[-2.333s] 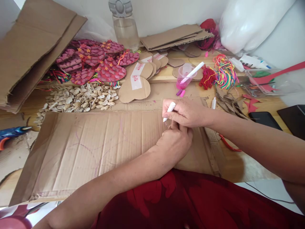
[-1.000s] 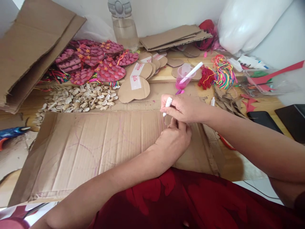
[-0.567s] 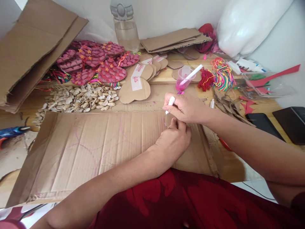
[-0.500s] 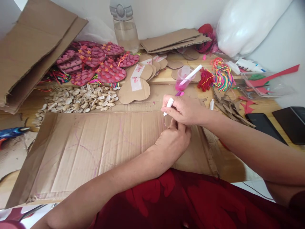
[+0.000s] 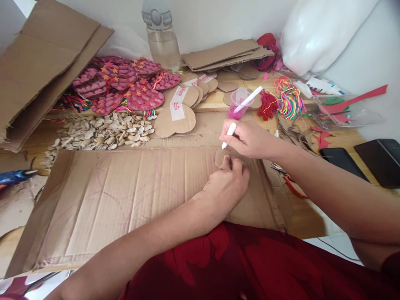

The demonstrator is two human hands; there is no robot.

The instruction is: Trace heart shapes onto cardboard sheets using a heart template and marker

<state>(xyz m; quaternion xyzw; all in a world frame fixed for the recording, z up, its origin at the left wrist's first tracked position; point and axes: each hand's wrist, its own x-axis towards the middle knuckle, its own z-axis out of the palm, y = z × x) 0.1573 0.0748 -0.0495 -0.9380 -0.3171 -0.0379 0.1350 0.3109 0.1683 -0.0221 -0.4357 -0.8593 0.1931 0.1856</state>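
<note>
A large flat cardboard sheet [image 5: 125,196] with faint purple traced outlines lies in front of me. My left hand [image 5: 228,183] presses a small cardboard template [image 5: 219,157] onto the sheet's right part, fingers curled on it. My right hand [image 5: 250,139] is closed round a white marker [image 5: 228,133], tip pointing down at the template's upper edge.
Behind the sheet lie a heap of pale shells [image 5: 100,131], pink decorated hearts [image 5: 125,83], plain cardboard hearts [image 5: 175,118], a water bottle [image 5: 161,37], a pink cup [image 5: 237,104], coloured cords [image 5: 287,98], cardboard stacks [image 5: 40,62], dark phones [image 5: 378,156] and a glue gun [image 5: 15,175].
My right hand with the marker has shifted a little to the right and up along the template's top edge. My left hand stays on the template.
</note>
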